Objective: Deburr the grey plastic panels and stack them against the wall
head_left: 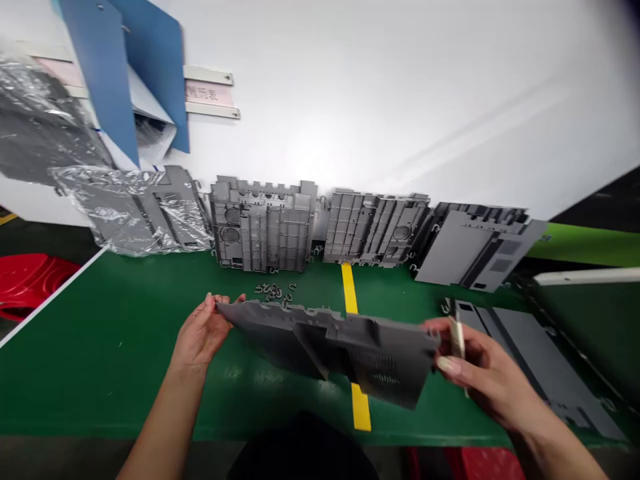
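Observation:
A dark grey moulded plastic panel (320,347) is held up over the green table, tilted, with slotted vents on its right part. My left hand (203,333) grips its left corner between thumb and fingers. At the right end, my right hand (480,373) pinches the panel's edge. That same hand also holds a slim tool with a pale handle (457,337) and a dark upright tip, which looks like a cutter knife. Just beyond the panel lies a small heap of grey hook-shaped plastic scraps (273,291).
Grey panels (265,227) lean along the white wall, including a plastic-wrapped one (135,213). Another panel (535,353) lies at the right. Yellow tape (360,407) crosses the green table (125,360). Blue folders (155,60) hang upper left. A red stool (40,280) stands left.

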Motion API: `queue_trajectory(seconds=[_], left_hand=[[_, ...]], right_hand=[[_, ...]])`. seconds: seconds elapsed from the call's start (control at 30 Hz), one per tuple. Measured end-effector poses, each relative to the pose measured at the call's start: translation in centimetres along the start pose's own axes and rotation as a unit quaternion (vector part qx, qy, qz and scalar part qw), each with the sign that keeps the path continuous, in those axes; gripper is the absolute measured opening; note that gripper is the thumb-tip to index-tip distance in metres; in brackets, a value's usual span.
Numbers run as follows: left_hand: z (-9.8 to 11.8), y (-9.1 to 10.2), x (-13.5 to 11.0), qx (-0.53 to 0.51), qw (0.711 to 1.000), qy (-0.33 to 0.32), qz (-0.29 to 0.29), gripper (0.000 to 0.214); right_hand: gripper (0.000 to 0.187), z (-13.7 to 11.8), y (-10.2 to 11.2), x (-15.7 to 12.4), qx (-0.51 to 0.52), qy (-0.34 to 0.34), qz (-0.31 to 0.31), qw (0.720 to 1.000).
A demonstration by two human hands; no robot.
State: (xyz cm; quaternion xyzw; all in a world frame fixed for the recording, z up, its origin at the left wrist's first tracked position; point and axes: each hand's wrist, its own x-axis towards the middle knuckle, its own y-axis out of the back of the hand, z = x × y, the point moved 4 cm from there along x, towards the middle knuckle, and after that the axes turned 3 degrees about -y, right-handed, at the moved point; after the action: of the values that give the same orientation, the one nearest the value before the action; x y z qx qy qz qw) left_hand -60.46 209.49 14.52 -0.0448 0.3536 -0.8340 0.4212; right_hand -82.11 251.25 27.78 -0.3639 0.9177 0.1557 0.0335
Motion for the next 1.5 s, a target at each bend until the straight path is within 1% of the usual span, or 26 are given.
queue_trajectory(seconds=[0.07,0.13,0.17,0.2,0.23,0.3,0.33,0.4,0.43,0.47,0.5,0.53,0.57,0.6,0.63,0.67,0.7,0.77,0.83,0.97,1.03,1.1,1.2,1.33,1.43,1.5], left_hand=[[-0.1,1.5,-0.1,-0.043,0.999,0.005,0.014,0.023],[-0.4,2.9,0.1,-0.074,0.996,0.029,0.045,0.021],[-0.9,3.5,0.3,-0.089,0.993,0.048,0.058,0.021],[-1.7,4.0,0.4,-0.103,0.990,0.066,0.067,0.022],[-3.0,4.5,0.5,-0.116,0.987,0.083,0.072,0.023],[-6.3,5.3,0.4,-0.125,0.981,0.125,0.077,0.024],[-8.1,5.8,0.2,-0.114,0.978,0.150,0.086,0.024],[-11.1,6.9,-0.4,-0.032,0.971,0.201,0.130,0.023],[-11.7,7.5,-0.7,0.022,0.962,0.214,0.166,0.024],[-11.6,7.9,-1.0,0.072,0.954,0.207,0.203,0.024],[-10.7,7.8,-1.3,0.109,0.951,0.173,0.230,0.026],[-9.1,7.3,-1.5,0.126,0.956,0.116,0.239,0.028],[-7.0,6.2,-1.8,0.123,0.966,0.042,0.226,0.030],[-4.6,4.5,-2.0,0.114,0.975,-0.047,0.183,0.035],[-2.3,2.5,-2.5,0.106,0.980,-0.106,0.130,0.041],[-0.5,0.5,-2.9,0.104,0.981,-0.143,0.074,0.044],[0.9,-1.5,-3.2,0.113,0.980,-0.161,0.022,0.046],[2.3,-4.6,-3.4,0.134,0.977,-0.161,-0.050,0.046],[2.4,-6.0,-2.6,0.163,0.973,-0.146,-0.075,0.046],[2.6,-6.1,0.8,0.250,0.952,-0.153,-0.082,0.051],[3.2,-6.2,2.4,0.277,0.942,-0.157,-0.106,0.052],[3.6,-6.7,3.5,0.287,0.937,-0.146,-0.136,0.051],[3.6,-7.6,4.2,0.291,0.935,-0.134,-0.155,0.051],[2.8,-9.0,4.5,0.285,0.935,-0.128,-0.167,0.050],[2.6,-10.3,4.7,0.309,0.921,-0.134,-0.197,0.049],[2.6,-11.2,5.2,0.318,0.913,-0.149,-0.206,0.047]], right_hand=[[0.039,-2.3,-1.0,-0.5,-0.039,-0.010,-0.031,0.999],[0.050,-5.6,-2.7,-1.2,-0.030,-0.015,-0.051,0.998],[0.058,-7.2,-3.6,-1.5,-0.013,-0.035,-0.037,0.999],[0.070,-8.8,-4.7,-1.7,0.004,-0.060,-0.025,0.998],[0.078,-10.3,-5.9,-1.7,0.018,-0.080,-0.028,0.996],[0.075,-12.6,-8.8,-1.1,0.030,-0.105,-0.064,0.992],[0.071,-13.3,-10.4,-0.5,0.032,-0.113,-0.103,0.988],[0.058,-13.7,-13.5,1.2,0.035,-0.131,-0.190,0.972],[0.054,-13.5,-14.9,2.1,0.042,-0.136,-0.233,0.962],[0.049,-13.2,-16.1,3.1,0.052,-0.140,-0.260,0.954],[0.045,-12.8,-17.2,4.0,0.063,-0.140,-0.280,0.948],[0.041,-12.3,-18.1,4.8,0.074,-0.138,-0.292,0.944],[0.039,-11.9,-18.9,5.6,0.081,-0.134,-0.297,0.942],[0.039,-11.6,-19.6,6.3,0.086,-0.129,-0.302,0.941],[0.040,-11.3,-20.3,6.9,0.089,-0.125,-0.303,0.940],[0.041,-11.1,-20.9,7.5,0.090,-0.120,-0.302,0.941],[0.041,-10.9,-21.5,8.0,0.092,-0.116,-0.301,0.942],[0.042,-10.6,-22.5,9.0,0.100,-0.110,-0.298,0.943],[0.041,-10.3,-23.2,9.9,0.115,-0.113,-0.286,0.945],[0.042,-10.1,-24.0,11.6,0.154,-0.123,-0.257,0.946],[0.041,-9.9,-24.2,12.3,0.172,-0.122,-0.250,0.945],[0.039,-9.7,-24.2,12.7,0.195,-0.126,-0.242,0.942],[0.038,-9.2,-23.9,12.7,0.231,-0.127,-0.237,0.935],[0.038,-9.0,-22.6,12.1,0.253,-0.089,-0.225,0.937],[0.037,-9.1,-21.8,11.9,0.250,-0.074,-0.227,0.939],[0.036,-9.2,-21.4,12.2,0.256,-0.065,-0.211,0.941]])
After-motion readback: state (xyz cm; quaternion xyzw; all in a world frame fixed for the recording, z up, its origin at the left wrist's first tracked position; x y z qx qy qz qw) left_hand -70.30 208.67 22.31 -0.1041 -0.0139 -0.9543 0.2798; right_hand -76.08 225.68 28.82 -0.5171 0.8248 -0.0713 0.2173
